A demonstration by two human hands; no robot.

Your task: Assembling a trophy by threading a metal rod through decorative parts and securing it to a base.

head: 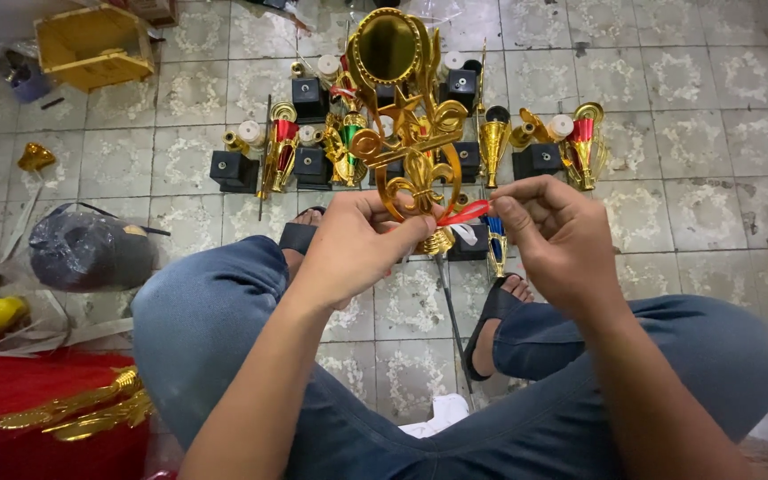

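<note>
Both hands meet in front of the person's knees: the left hand (357, 244) is closed around the lower stem of a gold trophy topper (406, 116), fingers curled and thumb pressing at its base, holding it upright so its oval ring stands toward the far edge of the tiled floor (695, 98). Just beside it, the right hand (557, 236) pinches the end of a red ribbon (466, 212) between thumb and forefinger, the other fingers folded in; the ribbon runs from those fingertips to the base of the topper, where the left thumb meets it. Below the grip a small gold base piece (437, 242) shows under the topper. The person sits with jeans-clad knees (215, 311) spread and black sandals (495, 307) on the tiles. Beyond the hands, toward the middle of the floor, lies a row of trophy parts (304, 147): black square bases, gold cups, red and green columns, white caps. A yellow crate (92, 44) sits near the far left corner, a dark plastic bag (89, 251) lies at the left edge, and a red tub with gold pieces (55, 418) is in the near left corner.
</note>
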